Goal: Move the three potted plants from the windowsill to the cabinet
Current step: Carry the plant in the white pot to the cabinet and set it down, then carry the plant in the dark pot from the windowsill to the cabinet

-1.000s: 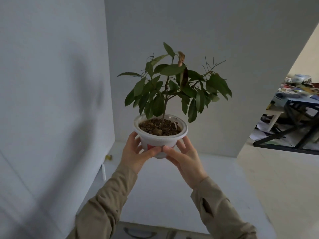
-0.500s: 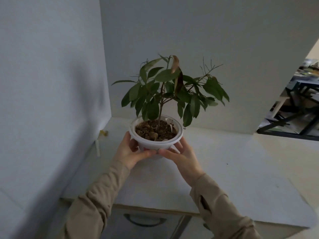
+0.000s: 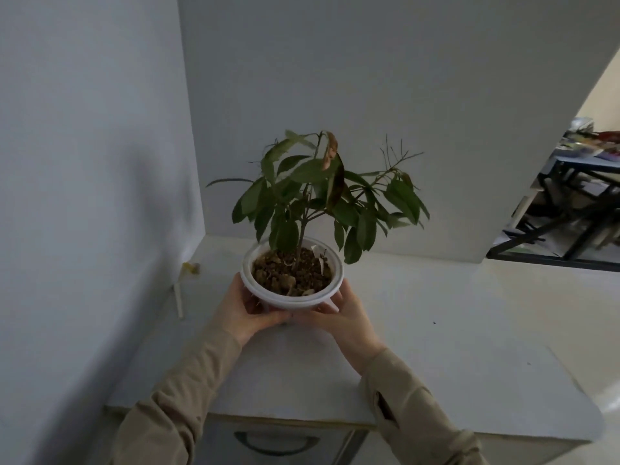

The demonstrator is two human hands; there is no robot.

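A potted plant (image 3: 295, 290) with dark green leaves and brown soil in a white pot is at the back left of the white cabinet top (image 3: 453, 347). My left hand (image 3: 245, 310) cups the pot's left side and my right hand (image 3: 345, 317) cups its right side. The pot's base is hidden behind my fingers, so I cannot tell whether it rests on the surface. No other potted plant and no windowsill is in view.
Grey walls close in the cabinet on the left and behind. A small white stick with a yellow tip (image 3: 181, 290) leans in the left corner. A drawer handle (image 3: 275, 444) shows below the front edge. At the right, an opening shows a dark-framed table (image 3: 570, 209).
Both hands have lowered the potted plant from chest height down to the cabinet top. The view has tilted down, showing more of the cabinet's front edge.
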